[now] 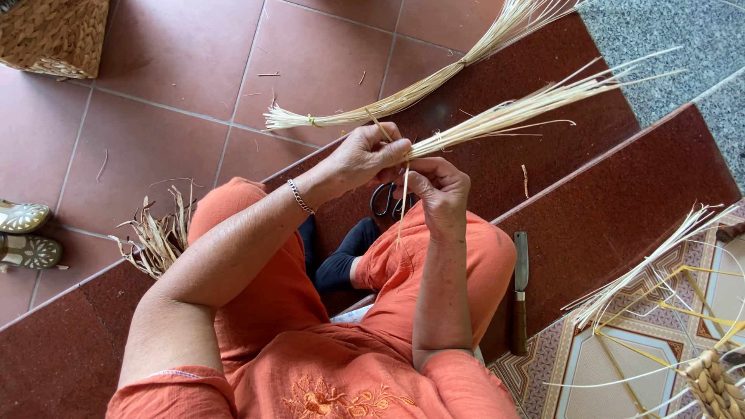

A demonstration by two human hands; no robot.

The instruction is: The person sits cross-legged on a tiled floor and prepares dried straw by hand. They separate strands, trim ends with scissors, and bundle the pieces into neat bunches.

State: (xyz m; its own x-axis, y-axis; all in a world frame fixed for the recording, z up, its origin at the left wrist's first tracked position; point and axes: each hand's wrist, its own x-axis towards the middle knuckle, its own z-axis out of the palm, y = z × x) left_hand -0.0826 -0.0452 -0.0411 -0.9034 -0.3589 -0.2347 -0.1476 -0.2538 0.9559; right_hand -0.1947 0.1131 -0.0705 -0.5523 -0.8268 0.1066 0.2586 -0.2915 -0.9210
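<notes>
Straw bundle (497, 118) is gripped by both the left hand (365, 155) and right hand (438, 190) over dark red steps (590, 194), scissors (386, 200) below them, a knife (519, 295) right.

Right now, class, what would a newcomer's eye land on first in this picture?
At the centre, the left hand and right hand grip a bundle of pale straw-like fibres that fans toward the upper right, over bright orange trousers. A second tied pale fibre bundle lies on the red step behind, and a wooden-handled knife rests at the right.
</notes>
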